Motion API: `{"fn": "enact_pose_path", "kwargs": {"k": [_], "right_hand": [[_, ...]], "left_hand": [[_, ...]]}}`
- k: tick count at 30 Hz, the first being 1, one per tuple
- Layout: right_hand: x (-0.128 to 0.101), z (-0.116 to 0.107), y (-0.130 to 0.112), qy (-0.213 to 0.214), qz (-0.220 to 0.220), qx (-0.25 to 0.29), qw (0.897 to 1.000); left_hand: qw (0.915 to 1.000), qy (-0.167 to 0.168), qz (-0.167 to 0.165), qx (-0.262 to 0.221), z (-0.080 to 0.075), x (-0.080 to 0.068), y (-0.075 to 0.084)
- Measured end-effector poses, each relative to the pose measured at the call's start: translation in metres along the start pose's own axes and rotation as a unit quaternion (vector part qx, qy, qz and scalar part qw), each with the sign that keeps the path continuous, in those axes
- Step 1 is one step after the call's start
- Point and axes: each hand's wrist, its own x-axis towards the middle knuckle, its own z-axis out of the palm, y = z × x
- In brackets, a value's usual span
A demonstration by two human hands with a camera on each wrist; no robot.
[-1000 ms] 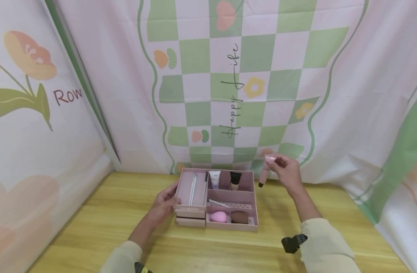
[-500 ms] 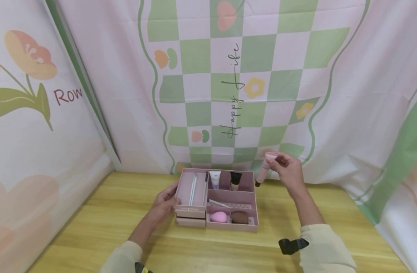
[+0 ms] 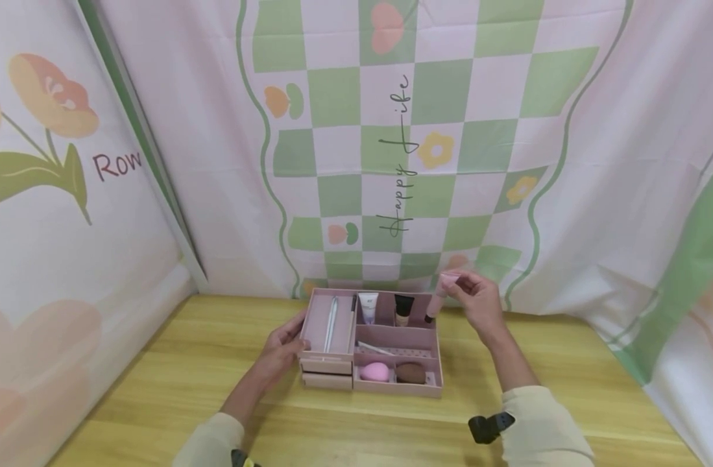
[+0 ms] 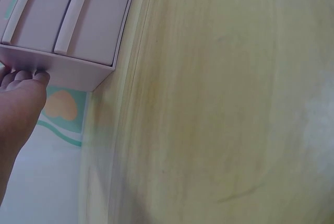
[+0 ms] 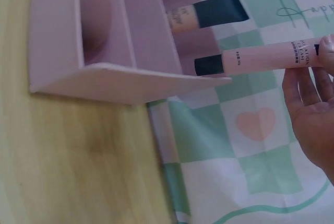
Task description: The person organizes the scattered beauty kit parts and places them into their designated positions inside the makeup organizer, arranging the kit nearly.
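In the head view my right hand (image 3: 479, 303) pinches a pale pink squeeze tube (image 3: 439, 298) by its flat end. Its black cap points down into the back right compartment of a pink makeup organizer (image 3: 397, 389). In the right wrist view the cap (image 5: 209, 65) is just inside the side wall, beside a black-capped foundation tube (image 5: 182, 18). A white tube (image 3: 368, 307) stands in that same back compartment. My left hand (image 3: 279, 350) holds the organizer's left side, thumb over its top edge and fingers (image 4: 39, 78) against the side wall.
A pink makeup sponge (image 3: 374, 371) and a brown one (image 3: 410, 372) lie in the front compartment. A white stick (image 3: 375, 348) rests in the middle one. Silver tweezers (image 3: 330, 324) lie on the left top, above two drawers. Behind the wooden table (image 3: 216, 363) hangs a checked curtain (image 3: 438, 194).
My right hand has moved left and slightly down, bringing the pink tube from beside the organizer to over the back right compartment. The left hand stays in place.
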Motion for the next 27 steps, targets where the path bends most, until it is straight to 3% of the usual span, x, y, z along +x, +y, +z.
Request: {"fn": "enact_pose_path", "kwargs": {"k": [10, 19, 27], "right_hand": [[0.003, 0.003, 0.017, -0.057, -0.004, -0.052, 0.997], [0.002, 0.004, 0.030, -0.081, 0.040, -0.129, 0.988], [0.000, 0.006, 0.036, -0.106, 0.059, -0.151, 0.981]], "left_hand": [[1.0000, 0.007, -0.001, -0.002, 0.000, 0.000, -0.001], [0.9999, -0.005, 0.010, 0.002, 0.000, 0.000, -0.001], [1.0000, -0.004, 0.006, 0.005, 0.000, 0.000, 0.000]]}}
